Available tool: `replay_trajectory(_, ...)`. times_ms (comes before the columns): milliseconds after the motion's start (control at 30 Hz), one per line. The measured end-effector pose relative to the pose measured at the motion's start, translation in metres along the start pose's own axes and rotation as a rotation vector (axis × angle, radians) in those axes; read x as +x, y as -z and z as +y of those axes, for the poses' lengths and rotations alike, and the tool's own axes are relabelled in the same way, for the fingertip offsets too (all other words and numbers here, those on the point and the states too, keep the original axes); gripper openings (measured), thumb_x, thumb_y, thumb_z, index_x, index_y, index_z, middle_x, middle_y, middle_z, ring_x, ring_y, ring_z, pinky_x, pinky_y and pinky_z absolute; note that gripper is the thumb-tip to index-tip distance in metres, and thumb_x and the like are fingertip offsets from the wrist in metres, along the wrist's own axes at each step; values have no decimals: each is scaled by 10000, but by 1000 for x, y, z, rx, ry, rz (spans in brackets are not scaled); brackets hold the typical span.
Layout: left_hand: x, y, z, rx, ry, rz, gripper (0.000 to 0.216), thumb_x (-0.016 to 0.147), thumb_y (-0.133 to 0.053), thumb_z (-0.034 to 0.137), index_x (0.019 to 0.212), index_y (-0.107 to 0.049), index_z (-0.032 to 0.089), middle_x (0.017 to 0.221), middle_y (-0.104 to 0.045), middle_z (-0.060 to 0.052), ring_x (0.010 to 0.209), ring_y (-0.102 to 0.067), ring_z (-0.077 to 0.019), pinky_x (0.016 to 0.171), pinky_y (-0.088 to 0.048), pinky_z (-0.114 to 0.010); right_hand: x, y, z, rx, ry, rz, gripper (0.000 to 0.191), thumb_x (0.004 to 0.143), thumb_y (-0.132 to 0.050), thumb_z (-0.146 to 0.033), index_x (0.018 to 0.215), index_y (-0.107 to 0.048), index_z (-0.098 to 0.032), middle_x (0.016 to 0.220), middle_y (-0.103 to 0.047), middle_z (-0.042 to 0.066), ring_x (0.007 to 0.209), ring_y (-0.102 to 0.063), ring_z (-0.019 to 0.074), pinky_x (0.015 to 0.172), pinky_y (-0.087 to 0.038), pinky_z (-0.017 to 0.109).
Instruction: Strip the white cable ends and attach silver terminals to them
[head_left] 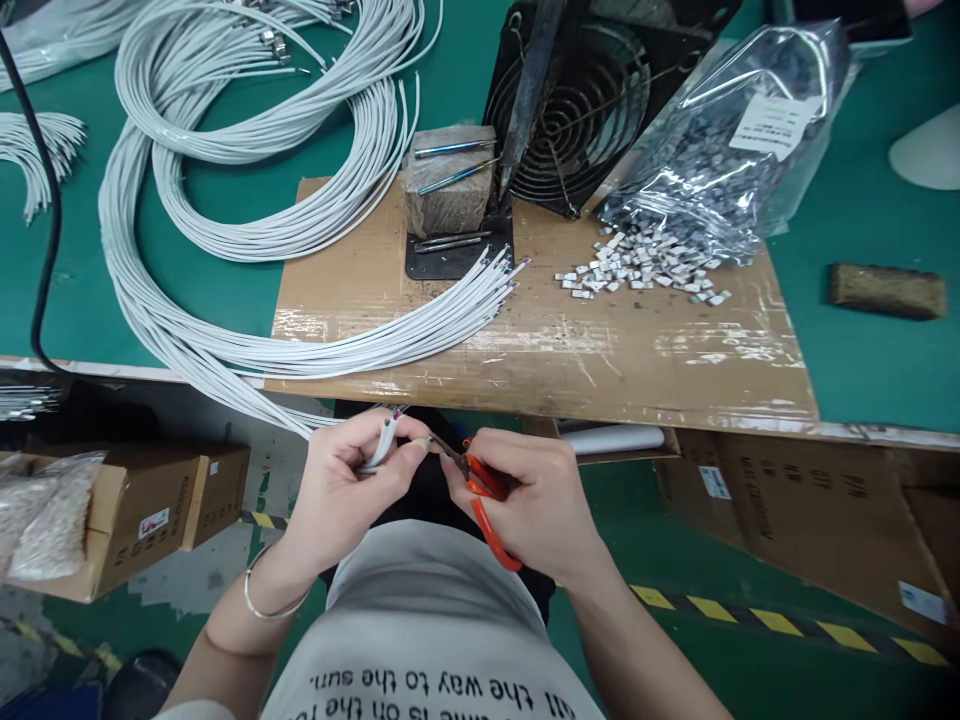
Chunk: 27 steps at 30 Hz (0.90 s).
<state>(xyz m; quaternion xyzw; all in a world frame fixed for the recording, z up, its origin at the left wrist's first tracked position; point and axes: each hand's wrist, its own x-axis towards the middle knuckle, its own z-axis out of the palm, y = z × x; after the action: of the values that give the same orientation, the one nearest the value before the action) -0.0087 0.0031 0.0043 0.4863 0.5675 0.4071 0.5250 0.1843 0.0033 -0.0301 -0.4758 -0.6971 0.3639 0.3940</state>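
Observation:
My left hand [346,480] pinches the end of a white cable [384,442] just below the bench edge. My right hand [529,500] is closed round the orange handles of small pliers [480,495], whose dark tip meets the cable end at my left fingertips. A bundle of white cables [300,345] trails from the bench down toward my left hand, its stripped ends [499,275] fanned out on a cardboard sheet [570,340].
Coils of white cable [247,110] lie on the green bench. A sponge block with tools [448,180], a black fan [592,100], a plastic bag [735,140] and spilled small metal parts [645,265] sit at the back. Cardboard boxes [150,510] stand underneath.

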Motion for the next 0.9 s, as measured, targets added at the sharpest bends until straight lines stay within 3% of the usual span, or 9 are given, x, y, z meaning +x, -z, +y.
replay_trajectory(167,0,-1,3,-5,-4,-9,100,908,-796,207,831,-857,222,601,-525,40,559,-358,-95,512,-295,-234,-1,-4,1,-38,56,91,449,829,-632,-62,662,-252,-233,605,-295,-70,548,-253,77,483,-208,257)
replay_trajectory(300,2,-1,4,-49,61,-75,110,947,-799,233,879,-886,223,583,-567,36,517,-355,-85,488,-278,-236,-1,0,5,-47,37,239,473,877,-670,-76,611,-305,-219,578,-301,-74,526,-241,74,463,-194,260)
replay_trajectory(400,7,0,3,-88,82,-184,128,983,-798,274,957,-917,236,676,-693,-2,564,-532,-103,532,-417,-226,-5,11,11,-73,-42,361,485,919,-703,-120,581,-368,-212,554,-318,-73,506,-259,75,461,-215,269)
replay_trajectory(500,13,1,0,-57,-1,-229,122,975,-809,238,962,-930,240,988,-830,-76,915,-734,-177,791,-571,-241,-11,23,19,-72,-150,429,479,927,-753,-179,555,-453,-212,516,-380,-64,481,-315,87,463,-262,284)
replay_trajectory(567,16,2,0,-80,8,-230,103,965,-823,241,945,-923,226,906,-819,-70,859,-726,-169,780,-580,-242,-13,28,21,-53,-196,456,455,919,-788,-214,552,-519,-214,501,-440,-53,469,-364,100,468,-300,295)
replay_trajectory(667,17,2,1,-139,100,-274,121,958,-843,304,964,-899,197,707,-742,-29,605,-593,-123,583,-517,-229,-12,31,17,46,-222,446,329,916,-803,-225,621,-659,-219,547,-562,-25,501,-464,126,503,-377,302)
replay_trajectory(833,14,1,1,-117,128,-288,179,979,-821,343,944,-875,177,765,-768,-52,607,-552,-114,563,-471,-224,-1,25,4,327,-249,286,50,850,-861,-221,808,-849,-245,661,-653,1,566,-541,147,525,-436,301)
replay_trajectory(900,12,1,-1,-108,139,-279,206,971,-826,369,935,-864,170,752,-744,-46,599,-528,-112,544,-438,-224,3,20,2,416,-250,217,95,809,-912,-241,900,-892,-258,665,-619,-13,559,-516,133,511,-424,290)
